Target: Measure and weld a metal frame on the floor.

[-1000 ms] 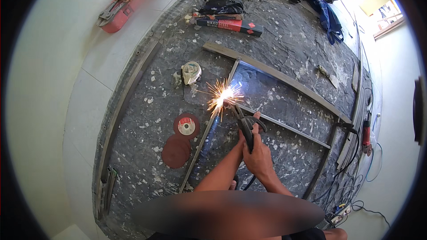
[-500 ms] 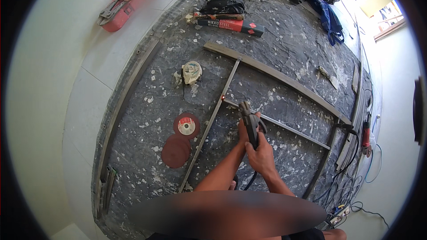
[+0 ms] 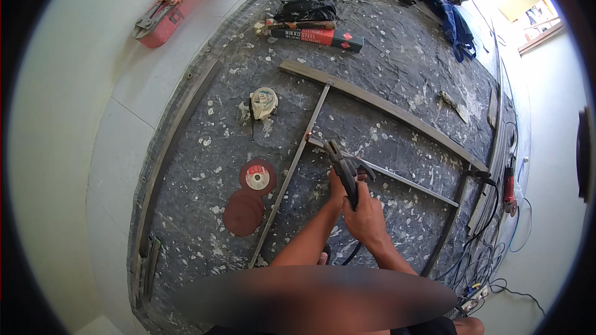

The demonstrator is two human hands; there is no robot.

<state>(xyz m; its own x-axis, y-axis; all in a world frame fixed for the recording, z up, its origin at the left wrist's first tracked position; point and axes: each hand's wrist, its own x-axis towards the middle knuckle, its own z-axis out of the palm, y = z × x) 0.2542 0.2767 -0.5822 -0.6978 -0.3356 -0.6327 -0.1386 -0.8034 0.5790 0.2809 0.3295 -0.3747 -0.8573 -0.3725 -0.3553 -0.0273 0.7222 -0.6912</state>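
Observation:
My right hand (image 3: 363, 217) is closed round a black welding electrode holder (image 3: 343, 174), angled up and left toward the frame's crossbar. My left hand (image 3: 336, 187) is behind the holder, near the thin crossbar (image 3: 410, 184); its fingers are mostly hidden. A small reddish spot (image 3: 308, 137) marks the joint where this bar meets the upright bar (image 3: 280, 198). A wider steel beam (image 3: 391, 116) runs across the frame's far side. Left of the frame lie a tape measure (image 3: 264, 102) and several brown discs (image 3: 242, 216).
A paint-spotted grey sheet (image 3: 195, 223) covers the floor. Around it are a long steel bar (image 3: 180, 124), orange bolt cutters (image 3: 161, 18), a red-and-black box (image 3: 316, 38), blue cloth (image 3: 453, 31), a red angle grinder (image 3: 510, 186) and tangled cables (image 3: 481, 273).
The bright spray of sparks from one second ago is gone. My right hand and the holder have drawn slightly back from the joint; in the latest half second they shifted only slightly.

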